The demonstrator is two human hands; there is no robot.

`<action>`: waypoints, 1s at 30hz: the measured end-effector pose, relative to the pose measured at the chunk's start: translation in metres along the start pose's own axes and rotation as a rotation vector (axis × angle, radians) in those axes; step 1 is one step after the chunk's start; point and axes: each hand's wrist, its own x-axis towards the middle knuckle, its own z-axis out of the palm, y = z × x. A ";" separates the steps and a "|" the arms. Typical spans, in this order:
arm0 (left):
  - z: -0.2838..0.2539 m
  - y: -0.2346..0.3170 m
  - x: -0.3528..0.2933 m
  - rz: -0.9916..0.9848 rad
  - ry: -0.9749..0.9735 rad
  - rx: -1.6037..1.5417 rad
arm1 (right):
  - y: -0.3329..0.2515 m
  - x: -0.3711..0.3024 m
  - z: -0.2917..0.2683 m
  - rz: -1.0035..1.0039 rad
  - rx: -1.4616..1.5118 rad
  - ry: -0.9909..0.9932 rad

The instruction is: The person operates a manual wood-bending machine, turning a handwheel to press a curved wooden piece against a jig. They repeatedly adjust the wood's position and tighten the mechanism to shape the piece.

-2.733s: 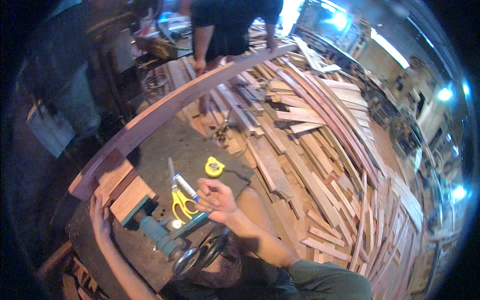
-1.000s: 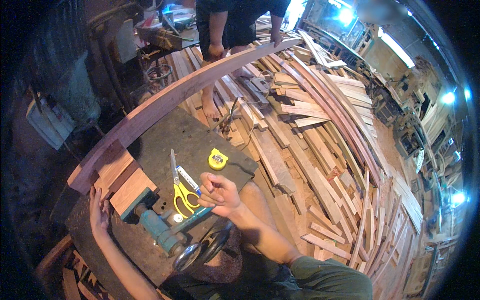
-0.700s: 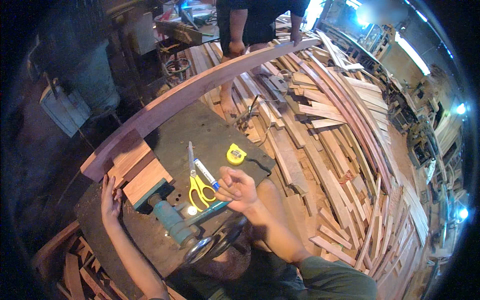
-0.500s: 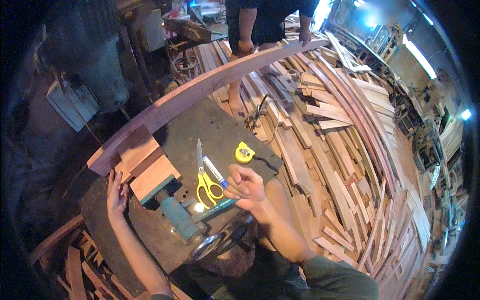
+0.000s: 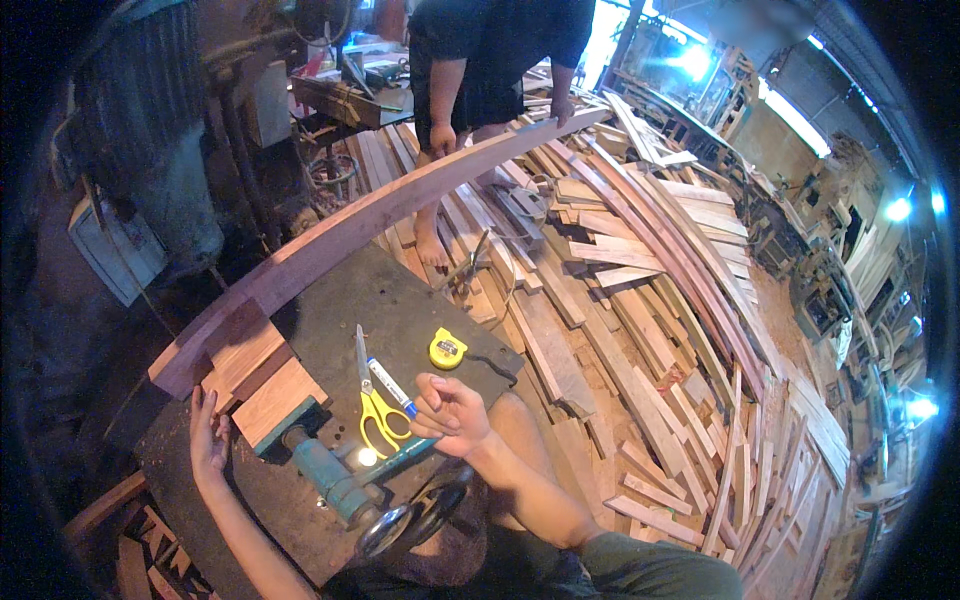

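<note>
Your left hand (image 5: 208,440) is open, its fingers extended along the side of the brown wooden blocks (image 5: 240,358), which sit between the teal metal vise (image 5: 330,478) and the near end of the long, reddish-brown wooden beam (image 5: 350,228). Your right hand (image 5: 452,415) is raised with fingers curled in; you can't tell from here whether it is fully closed or holds anything. The vise, with its round metal handwheel (image 5: 385,532), stands between your forearms. Just beyond your right hand, yellow-handled scissors (image 5: 380,420) and a white, blue-capped marker (image 5: 388,384) lie side by side on the dark, flat tabletop (image 5: 335,305), with a yellow tape measure (image 5: 447,348) near them. The beam spans the table's far side to a co-worker (image 5: 500,55), whose hands are at its far end. Loose timber strips (image 5: 650,380) crowd the floor on your right.
</note>
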 end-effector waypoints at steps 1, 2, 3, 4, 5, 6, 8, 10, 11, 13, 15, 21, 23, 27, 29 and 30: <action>0.005 0.002 -0.002 -0.004 0.007 -0.010 | -0.002 0.000 0.000 -0.001 -0.005 -0.010; 0.005 0.004 -0.006 -0.013 0.021 -0.012 | 0.001 -0.002 0.000 0.001 0.001 -0.015; 0.002 0.004 -0.004 -0.017 0.024 -0.006 | 0.002 -0.002 0.000 0.000 0.007 -0.004; -0.001 0.000 0.000 -0.022 0.028 -0.001 | 0.002 -0.001 -0.001 0.000 0.013 0.007; 0.002 0.002 0.001 -0.026 0.028 0.003 | 0.001 0.000 -0.001 -0.003 0.016 0.017; 0.004 0.004 0.000 -0.023 0.028 -0.004 | 0.001 0.000 -0.002 -0.005 0.005 0.021; 0.010 0.006 -0.007 -0.016 0.030 -0.015 | 0.001 -0.001 -0.002 -0.010 -0.014 0.026; -0.002 0.001 0.001 -0.010 -0.025 -0.012 | 0.000 -0.003 -0.003 0.005 0.012 0.026; -0.004 0.001 0.002 -0.013 -0.033 -0.010 | 0.000 -0.002 -0.003 0.009 0.007 0.028; -0.005 -0.002 0.004 -0.017 -0.046 -0.009 | -0.001 -0.002 -0.004 0.009 -0.002 0.004; -0.004 -0.002 0.002 -0.018 -0.038 -0.005 | 0.000 -0.002 0.000 -0.002 -0.018 0.033; -0.006 -0.010 0.007 -0.030 -0.076 -0.029 | -0.003 -0.002 0.001 -0.016 -0.020 0.001; -0.010 -0.006 0.008 -0.031 -0.125 -0.058 | 0.002 -0.002 0.001 -0.041 -0.025 0.084; -0.007 0.001 0.006 -0.054 -0.084 -0.063 | 0.001 0.002 0.021 -0.009 -0.107 0.120; -0.011 0.001 0.006 -0.056 -0.118 -0.080 | 0.004 0.005 0.023 -0.012 -0.099 0.125; -0.004 0.004 0.002 -0.069 -0.084 -0.073 | 0.003 0.003 0.021 -0.016 -0.103 0.128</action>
